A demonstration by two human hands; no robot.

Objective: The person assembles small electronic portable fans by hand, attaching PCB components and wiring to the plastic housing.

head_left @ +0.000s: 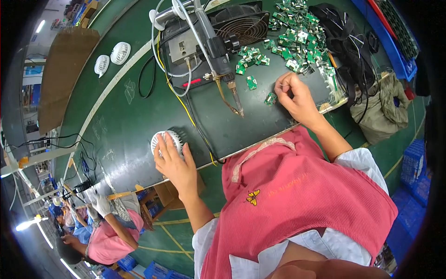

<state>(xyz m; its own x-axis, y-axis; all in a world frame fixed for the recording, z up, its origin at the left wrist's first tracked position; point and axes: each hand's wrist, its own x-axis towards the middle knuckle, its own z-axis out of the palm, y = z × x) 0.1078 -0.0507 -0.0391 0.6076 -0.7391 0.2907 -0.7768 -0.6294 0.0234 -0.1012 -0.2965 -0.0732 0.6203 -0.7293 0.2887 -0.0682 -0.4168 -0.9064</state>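
My left hand (pixel 175 163) lies over a white round fan with a slatted grille (pixel 159 139) near the table's front edge, its fingers curved across the top and its thumb at the right side. The palm hides much of the fan. Farther right, my right hand (pixel 297 96) is raised by the table edge with thumb and fingertips pinched together; anything between them is too small to make out. Just left of these fingertips lies a small green circuit board (pixel 270 98), and another board (pixel 251 83) sits a little farther back. Between my hands, a soldering iron (pixel 237 100) points down from its stand.
Loose green circuit boards (pixel 302 39) are heaped at the back right, beside black cables (pixel 355 60) and a blue tray (pixel 405 65). A fume fan (pixel 244 30) stands behind the iron. Two white fans (pixel 121 53) lie back left. A gloved co-worker (pixel 111 232) sits at left.
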